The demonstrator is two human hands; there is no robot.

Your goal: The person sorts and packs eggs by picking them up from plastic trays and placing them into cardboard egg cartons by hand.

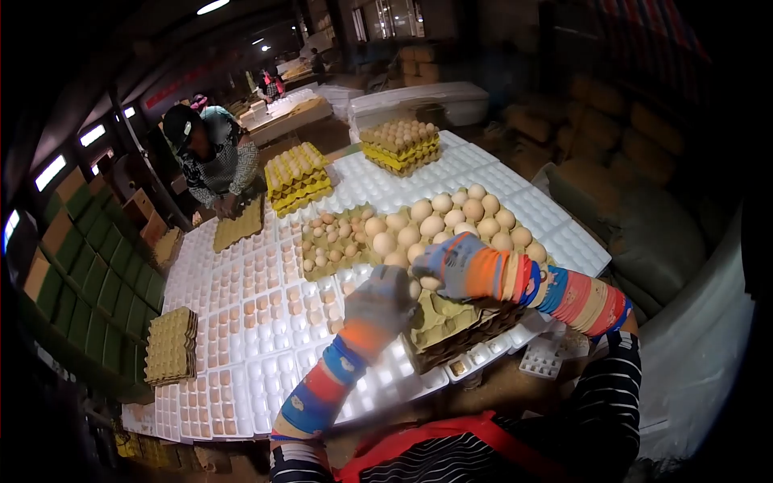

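Note:
My left hand (380, 302), in a grey and orange glove, is over the white foam trays (270, 366), blurred by motion; its fingers are too smeared to read. My right hand (452, 266), gloved in grey and orange, is at the near edge of a tray full of large eggs (437, 225). Its fingers curl downward, and what they hold, if anything, is hidden. Below it lies a stack of pulp trays (439, 318) whose top one shows bare cups. Smaller eggs (334, 233) sit in a pulp tray to the left of the large ones.
Yellow trays of eggs (296, 177) and another egg stack (400, 145) stand toward the far side. At the left are empty pulp trays (171, 346) and stacked green boxes (97, 274). A co-worker (211, 157) leans over a pulp tray (240, 228) at the far left.

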